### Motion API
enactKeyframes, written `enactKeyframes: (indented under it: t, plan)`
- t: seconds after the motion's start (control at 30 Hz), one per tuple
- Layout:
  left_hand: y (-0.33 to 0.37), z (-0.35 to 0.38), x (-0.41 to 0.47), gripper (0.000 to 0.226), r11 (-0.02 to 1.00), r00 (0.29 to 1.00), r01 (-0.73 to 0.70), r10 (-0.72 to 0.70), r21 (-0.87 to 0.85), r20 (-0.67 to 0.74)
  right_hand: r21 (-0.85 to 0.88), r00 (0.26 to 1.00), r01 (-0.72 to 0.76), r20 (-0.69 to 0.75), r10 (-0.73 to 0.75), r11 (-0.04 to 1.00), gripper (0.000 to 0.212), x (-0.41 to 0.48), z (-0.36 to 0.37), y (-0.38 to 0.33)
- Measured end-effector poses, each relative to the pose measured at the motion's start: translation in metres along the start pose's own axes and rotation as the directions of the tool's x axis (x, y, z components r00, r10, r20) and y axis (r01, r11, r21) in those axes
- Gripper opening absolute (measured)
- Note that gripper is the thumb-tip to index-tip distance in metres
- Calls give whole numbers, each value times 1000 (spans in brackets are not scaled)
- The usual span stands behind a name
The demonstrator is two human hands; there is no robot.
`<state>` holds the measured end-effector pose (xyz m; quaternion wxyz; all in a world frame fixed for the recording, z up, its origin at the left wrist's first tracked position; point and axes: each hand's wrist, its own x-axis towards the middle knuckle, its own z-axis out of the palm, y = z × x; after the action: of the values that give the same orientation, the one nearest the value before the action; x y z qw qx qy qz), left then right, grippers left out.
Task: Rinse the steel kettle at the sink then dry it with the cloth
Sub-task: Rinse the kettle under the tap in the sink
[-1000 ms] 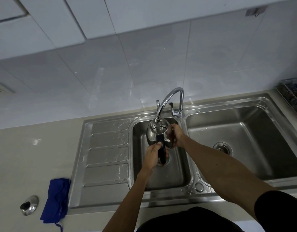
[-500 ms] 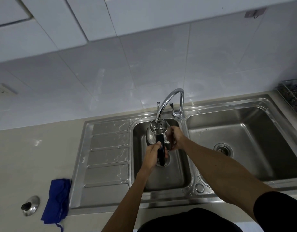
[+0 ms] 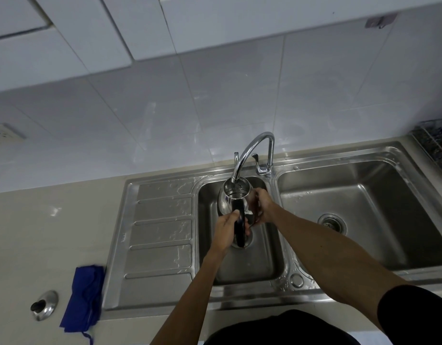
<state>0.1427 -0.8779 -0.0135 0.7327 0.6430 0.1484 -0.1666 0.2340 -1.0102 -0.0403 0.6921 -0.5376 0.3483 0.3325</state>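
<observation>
The steel kettle point(image 3: 233, 199) hangs over the left basin of the steel sink point(image 3: 242, 267), its open mouth right under the spout of the curved tap point(image 3: 249, 150). My left hand point(image 3: 226, 230) grips the kettle's black handle point(image 3: 240, 227). My right hand point(image 3: 263, 206) is pressed against the kettle's right side. The blue cloth point(image 3: 84, 296) lies crumpled on the counter to the left of the sink. The kettle lid point(image 3: 43, 305), steel with a black knob, rests on the counter beside the cloth.
A ribbed draining board point(image 3: 161, 227) with water drops fills the sink's left part. The right basin point(image 3: 359, 215) holds only its drain. A wire rack point(image 3: 435, 145) stands at the far right. A wall socket point(image 3: 4, 133) sits at the left, cupboards overhead.
The kettle and both hands have stayed in place under the tap; only the view has shifted slightly.
</observation>
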Motion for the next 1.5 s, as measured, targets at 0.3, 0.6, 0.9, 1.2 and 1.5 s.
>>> enactKeyframes:
  t: [0.3,0.6,0.9,1.2,1.5]
  plan:
    - [-9,-2,5,38,999,1000,-5,5,-42,3,-36,1000,-14,-12,14,999,43,0,0,0]
    - [-14,-6,10,41,1000,1000,-10,10,-18,16,-3,1000,-4,-7,4,1000,41,-3,-1,0]
    - [-18,-8,12,36,1000,1000,-22,22,7,21,22,1000,-6,-19,7,1000,58,-4,2,2]
    - [-29,-11,17,36,1000,1000,-30,30,-4,1,87,1000,19,7,-20,996,40,-1,2,2]
    - [-46,5,21,44,989,958,-144,146,24,-248,130,999,16,32,-21,991,36,7,-1,8]
